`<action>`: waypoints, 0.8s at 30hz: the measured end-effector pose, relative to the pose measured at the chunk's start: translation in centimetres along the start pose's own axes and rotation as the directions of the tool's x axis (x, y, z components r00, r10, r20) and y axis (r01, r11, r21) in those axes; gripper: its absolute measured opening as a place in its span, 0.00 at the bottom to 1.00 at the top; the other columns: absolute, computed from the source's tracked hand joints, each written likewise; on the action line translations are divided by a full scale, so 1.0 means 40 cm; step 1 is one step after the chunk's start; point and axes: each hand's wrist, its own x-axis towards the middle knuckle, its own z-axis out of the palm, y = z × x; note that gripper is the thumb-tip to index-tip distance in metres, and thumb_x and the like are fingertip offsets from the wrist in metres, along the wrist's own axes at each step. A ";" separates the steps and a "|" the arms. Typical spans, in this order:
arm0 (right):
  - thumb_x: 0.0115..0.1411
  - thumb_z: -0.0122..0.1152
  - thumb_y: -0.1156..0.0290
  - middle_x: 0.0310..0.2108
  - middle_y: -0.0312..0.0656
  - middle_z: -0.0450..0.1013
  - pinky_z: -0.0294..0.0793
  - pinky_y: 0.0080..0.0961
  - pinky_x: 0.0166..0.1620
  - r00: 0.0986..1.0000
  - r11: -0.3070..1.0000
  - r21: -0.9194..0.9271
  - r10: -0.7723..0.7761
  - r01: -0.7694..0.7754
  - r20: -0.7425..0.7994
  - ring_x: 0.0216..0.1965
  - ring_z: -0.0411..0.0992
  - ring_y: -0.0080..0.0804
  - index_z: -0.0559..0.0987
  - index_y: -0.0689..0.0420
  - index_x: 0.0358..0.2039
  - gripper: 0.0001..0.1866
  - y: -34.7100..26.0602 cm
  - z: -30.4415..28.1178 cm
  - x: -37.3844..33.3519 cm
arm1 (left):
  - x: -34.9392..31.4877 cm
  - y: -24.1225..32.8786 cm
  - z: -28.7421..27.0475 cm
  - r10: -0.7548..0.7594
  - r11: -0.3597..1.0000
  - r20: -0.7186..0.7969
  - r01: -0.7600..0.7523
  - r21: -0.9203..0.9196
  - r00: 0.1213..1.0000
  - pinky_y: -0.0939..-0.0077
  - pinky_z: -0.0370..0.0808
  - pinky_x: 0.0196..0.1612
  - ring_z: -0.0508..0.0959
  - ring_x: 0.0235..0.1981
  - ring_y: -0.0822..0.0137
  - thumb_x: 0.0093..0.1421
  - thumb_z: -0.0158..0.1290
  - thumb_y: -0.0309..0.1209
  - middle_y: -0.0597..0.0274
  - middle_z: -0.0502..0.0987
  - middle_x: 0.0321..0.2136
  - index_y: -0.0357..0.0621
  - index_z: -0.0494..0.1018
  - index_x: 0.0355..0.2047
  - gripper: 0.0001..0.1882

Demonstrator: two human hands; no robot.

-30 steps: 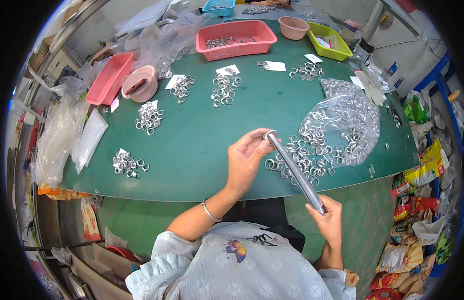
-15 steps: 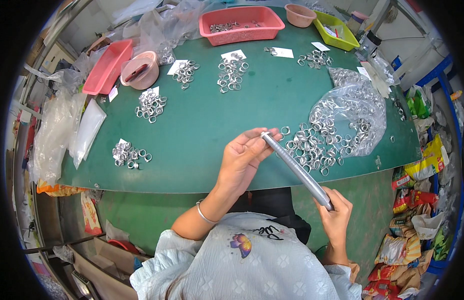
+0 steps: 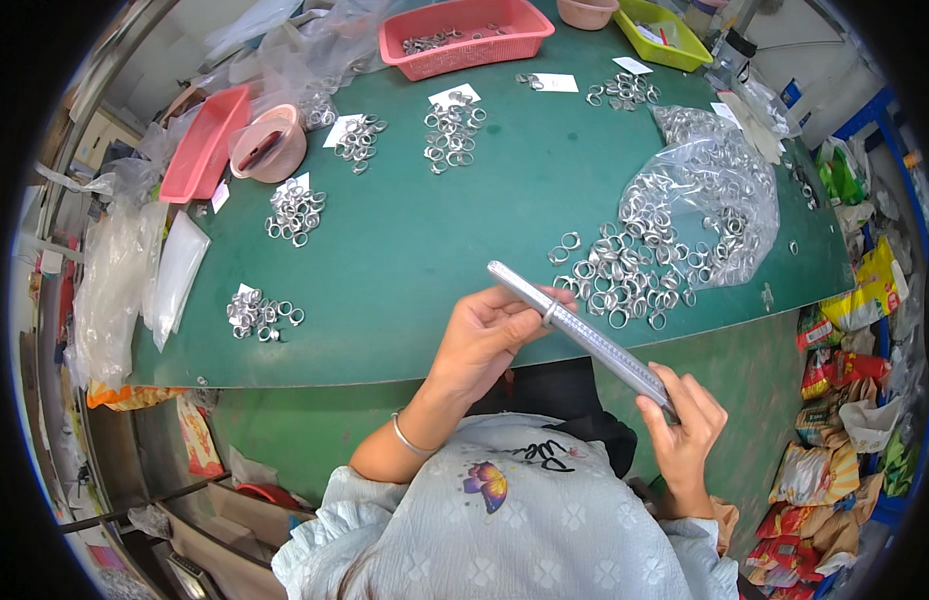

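Observation:
A tapered silver ring mandrel with marks along its side slants in front of me, narrow end up and to the left. My right hand grips its thick lower end. A silver ring encircles the mandrel partway along, and the fingers of my left hand are closed on that ring. Just beyond the mandrel lies a loose heap of silver rings. It spills from a clear plastic bag full of rings.
Small ring piles with white paper slips stand about the green table, one pile at the left. Pink baskets, a pink tub and a green basket line the far side. Packets fill the right side.
The ring sat at the mandrel's narrow tip before; now it is farther down the shaft, with the tip sticking out past my left hand. The view has shifted slightly.

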 end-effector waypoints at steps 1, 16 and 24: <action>0.42 0.69 0.70 0.18 0.41 0.67 0.63 0.27 0.22 1.000 0.999 -0.024 -0.026 0.025 -0.017 0.17 0.65 0.35 0.78 0.59 0.36 0.18 0.001 -0.001 0.001 | 0.002 -0.001 0.001 -0.021 1.000 0.029 0.020 0.023 0.999 0.58 0.69 0.53 0.73 0.48 0.54 0.56 0.54 0.29 0.47 0.72 0.44 0.34 0.69 0.45 0.17; 0.39 0.70 0.67 0.17 0.37 0.65 0.58 0.25 0.19 0.983 0.982 -0.065 -0.179 0.177 -0.032 0.15 0.62 0.31 0.78 0.59 0.36 0.21 0.007 0.012 -0.004 | 0.032 0.009 0.006 0.073 0.963 0.185 -0.118 0.244 0.980 0.73 0.69 0.34 0.73 0.33 0.64 0.42 0.65 0.33 0.54 0.73 0.30 0.35 0.77 0.33 0.18; 0.39 0.70 0.67 0.17 0.37 0.65 0.58 0.25 0.19 0.986 0.985 -0.015 -0.170 0.170 0.001 0.14 0.61 0.30 0.78 0.60 0.36 0.21 0.003 0.019 -0.005 | 0.025 0.015 0.000 0.100 0.927 0.256 -0.184 0.328 0.961 0.74 0.71 0.34 0.73 0.31 0.65 0.43 0.64 0.30 0.57 0.73 0.29 0.33 0.77 0.31 0.16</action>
